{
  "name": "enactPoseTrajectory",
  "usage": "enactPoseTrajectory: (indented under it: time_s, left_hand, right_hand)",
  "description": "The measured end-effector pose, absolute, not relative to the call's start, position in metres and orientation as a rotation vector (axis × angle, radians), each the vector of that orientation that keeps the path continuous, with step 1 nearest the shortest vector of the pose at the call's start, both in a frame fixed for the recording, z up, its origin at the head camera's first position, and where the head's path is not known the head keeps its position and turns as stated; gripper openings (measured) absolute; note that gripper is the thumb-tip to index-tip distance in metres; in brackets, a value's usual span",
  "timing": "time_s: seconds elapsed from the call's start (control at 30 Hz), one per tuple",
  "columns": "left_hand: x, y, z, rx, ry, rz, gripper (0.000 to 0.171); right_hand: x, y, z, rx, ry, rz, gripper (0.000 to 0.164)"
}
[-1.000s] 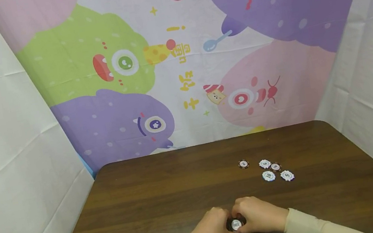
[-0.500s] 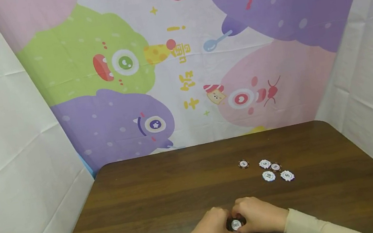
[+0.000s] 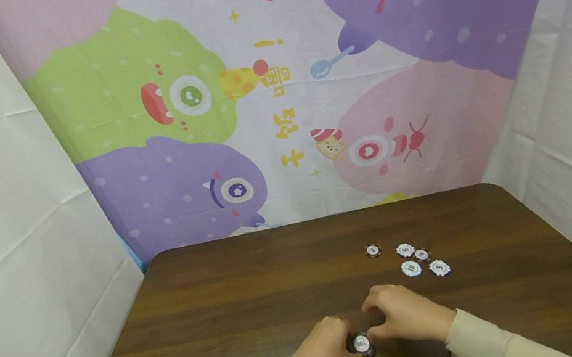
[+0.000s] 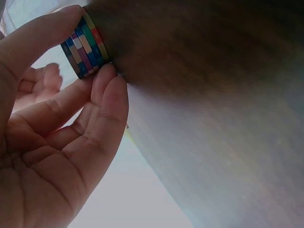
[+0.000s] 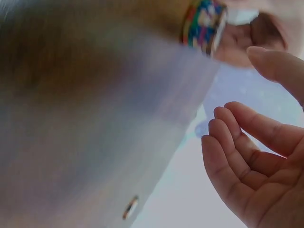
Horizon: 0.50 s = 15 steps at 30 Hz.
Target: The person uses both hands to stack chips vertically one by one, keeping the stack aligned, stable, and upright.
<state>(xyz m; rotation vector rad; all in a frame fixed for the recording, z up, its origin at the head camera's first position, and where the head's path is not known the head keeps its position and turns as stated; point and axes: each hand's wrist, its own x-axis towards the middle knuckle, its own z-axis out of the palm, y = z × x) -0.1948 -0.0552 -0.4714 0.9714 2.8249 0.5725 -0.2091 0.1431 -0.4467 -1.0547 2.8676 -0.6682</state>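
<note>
L hand [image 3: 327, 350] grips short round stack of multicol. poker chips [image 3: 362, 344], white "100" centre up, on dk-brown wood-grain bench [image 3: 201, 317], person's side. R hand [image 3: 409, 315] holds nothing, fingers loosely bent, just beside stack. Five loose round patterned chips [image 3: 411, 269] lie farther back, to the R.

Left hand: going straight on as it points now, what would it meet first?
Probably the bare, cream-sleeved right hand, close ahead in the head view, though their relative depth is unclear.
</note>
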Motion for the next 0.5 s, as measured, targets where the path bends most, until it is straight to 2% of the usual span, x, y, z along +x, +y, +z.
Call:
enactPoseTrajectory:
  time_s: [0.5]
  left_hand:
    - [-0.195,-0.054,-0.472,0.995,2.858,0.492,0.029]
  right_hand:
    - [-0.242,0.21,-0.435,-0.701,3.174,-0.611,0.036]
